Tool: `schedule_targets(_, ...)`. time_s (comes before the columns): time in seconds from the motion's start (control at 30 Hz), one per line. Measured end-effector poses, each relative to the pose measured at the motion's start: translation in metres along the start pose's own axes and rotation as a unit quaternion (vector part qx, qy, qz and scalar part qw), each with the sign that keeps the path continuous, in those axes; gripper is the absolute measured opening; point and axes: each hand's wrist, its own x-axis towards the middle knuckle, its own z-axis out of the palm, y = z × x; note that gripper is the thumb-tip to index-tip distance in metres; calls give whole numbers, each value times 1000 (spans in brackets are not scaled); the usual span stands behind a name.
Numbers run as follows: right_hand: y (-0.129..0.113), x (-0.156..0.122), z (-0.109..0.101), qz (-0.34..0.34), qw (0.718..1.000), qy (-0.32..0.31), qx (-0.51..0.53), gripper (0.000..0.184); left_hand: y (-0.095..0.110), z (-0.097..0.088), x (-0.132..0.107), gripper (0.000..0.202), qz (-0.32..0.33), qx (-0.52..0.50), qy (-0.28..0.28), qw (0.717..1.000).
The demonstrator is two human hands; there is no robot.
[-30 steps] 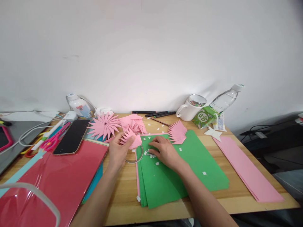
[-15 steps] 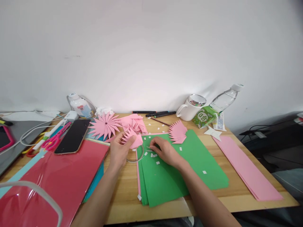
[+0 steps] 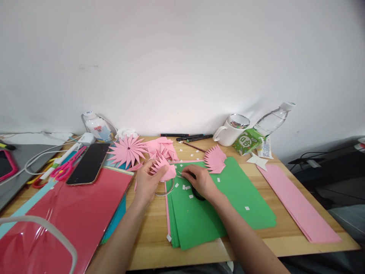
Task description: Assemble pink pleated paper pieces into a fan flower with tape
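Note:
My left hand (image 3: 146, 182) is closed on a folded pink paper fan piece (image 3: 164, 168) with cut spikes, held just above the left edge of the green paper stack (image 3: 242, 190). My right hand (image 3: 199, 180) rests on the green paper with its fingertips pinched together beside the fan; what it pinches is too small to name. Small white paper scraps (image 3: 186, 187) lie around it. A finished pink spiky paper flower (image 3: 127, 150) and more folded pink pieces (image 3: 162, 146) lie behind my left hand. Another pink fan piece (image 3: 214, 159) sits to the right.
Red paper sheets (image 3: 71, 213), a black phone (image 3: 89, 163) and pink scissors (image 3: 64, 167) lie at left. A white mug (image 3: 231, 130), green carton (image 3: 247, 140) and water bottle (image 3: 270, 120) stand at back right. Black pens (image 3: 188, 136) lie by the wall. Pink strips (image 3: 296, 201) lie at right.
My left hand brought the pink fan piece slightly right and toward my right hand. My right hand lifted from lying flat to a pinch near the fan.

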Motion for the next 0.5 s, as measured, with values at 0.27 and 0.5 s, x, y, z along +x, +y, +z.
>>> schedule_targets(0.27, -1, -2, -1, 26, 999, 44, 5, 25, 1, 1, -1, 31, 4, -15, -11, 1000)
schedule_targets(0.5, -33, -2, 9, -89, 977, 167, 99, 7, -6, 1, 0, 29, 22, -8, 16, 1000)
